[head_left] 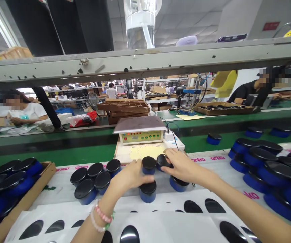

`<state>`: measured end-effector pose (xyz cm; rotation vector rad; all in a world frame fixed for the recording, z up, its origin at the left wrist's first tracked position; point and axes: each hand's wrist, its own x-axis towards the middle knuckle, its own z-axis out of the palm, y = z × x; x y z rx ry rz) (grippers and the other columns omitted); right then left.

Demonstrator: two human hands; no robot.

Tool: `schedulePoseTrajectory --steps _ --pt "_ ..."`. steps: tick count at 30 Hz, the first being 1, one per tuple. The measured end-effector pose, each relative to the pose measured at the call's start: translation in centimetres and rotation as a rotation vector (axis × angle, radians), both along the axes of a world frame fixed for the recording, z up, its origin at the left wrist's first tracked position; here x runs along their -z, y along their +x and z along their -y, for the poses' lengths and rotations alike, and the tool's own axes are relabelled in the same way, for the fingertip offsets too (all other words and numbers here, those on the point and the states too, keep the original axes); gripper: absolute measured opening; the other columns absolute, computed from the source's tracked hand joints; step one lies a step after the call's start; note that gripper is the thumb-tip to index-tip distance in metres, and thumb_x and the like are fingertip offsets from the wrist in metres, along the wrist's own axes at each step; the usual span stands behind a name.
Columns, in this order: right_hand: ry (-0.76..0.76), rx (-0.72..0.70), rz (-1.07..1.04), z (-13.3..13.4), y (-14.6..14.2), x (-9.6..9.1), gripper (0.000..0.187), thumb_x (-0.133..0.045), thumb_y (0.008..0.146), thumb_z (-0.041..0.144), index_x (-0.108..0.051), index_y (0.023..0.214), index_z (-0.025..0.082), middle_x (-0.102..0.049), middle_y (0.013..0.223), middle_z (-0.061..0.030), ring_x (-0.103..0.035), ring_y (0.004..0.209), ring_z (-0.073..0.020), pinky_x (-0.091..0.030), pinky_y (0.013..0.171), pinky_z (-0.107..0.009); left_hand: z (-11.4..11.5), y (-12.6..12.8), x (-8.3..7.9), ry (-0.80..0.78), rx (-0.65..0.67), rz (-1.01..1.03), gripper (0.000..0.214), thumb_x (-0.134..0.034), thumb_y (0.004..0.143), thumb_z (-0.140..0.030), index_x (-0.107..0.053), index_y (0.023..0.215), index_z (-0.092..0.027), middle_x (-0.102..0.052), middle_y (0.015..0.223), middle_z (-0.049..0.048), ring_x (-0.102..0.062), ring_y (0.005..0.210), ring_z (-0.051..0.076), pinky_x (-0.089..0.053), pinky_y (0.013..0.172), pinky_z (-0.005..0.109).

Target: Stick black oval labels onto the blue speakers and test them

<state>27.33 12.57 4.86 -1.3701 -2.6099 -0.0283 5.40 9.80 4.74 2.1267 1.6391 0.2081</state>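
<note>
Right hand (178, 165) on a round blue piece (162, 160), left hand (130, 175) beside a second piece (149, 163).

The clamped piece, between right thumb and fingers, shows its circular black top upward, its axis roughly upright, just before a control box (141, 136) standing across the way ahead. Forearms slant inward; the left thumb reaches over a nearer piece (148, 193), though I cannot tell whether that hand grips. A carton (49, 170) of similar pieces stands left.

Gripped cap (162, 161) partly covered, box (45, 177) cut off
The right hand (179, 165) hides some of the cap; the edge clips the box left of the left hand (129, 173); beyond both, markings on the panel (152, 137) are too small to read.
</note>
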Motion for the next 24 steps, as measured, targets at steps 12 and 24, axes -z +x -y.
schedulePoseTrajectory --steps 12,24 --pt "-0.142 -0.041 0.026 -2.8 0.6 1.1 0.027 -0.057 0.091 0.034 -0.059 0.11 0.016 -0.062 0.108 -0.006 -0.062 0.09 -0.0182 -0.052 0.077 -0.037 1.1 3.8 1.1 0.042 0.146 0.054 0.053 -0.068 0.065 -0.047 -0.057 0.11 -0.022 -0.067 0.101 0.0079 -0.065 0.089 0.028 -0.048 0.069 0.032" --pt "-0.165 -0.112 0.042 -2.5 1.3 0.4 0.025 -0.057 0.091 0.034 -0.059 0.108 0.015 -0.062 0.106 -0.0056 -0.062 0.09 -0.0181 -0.052 0.078 -0.038 -3.7 1.0 4.3 0.272 0.1 0.275 0.064 -0.07 0.073 -0.023 -0.043 0.131 -0.015 -0.049 0.134 0.0131 -0.046 0.125 0.027 -0.036 0.105 0.046"
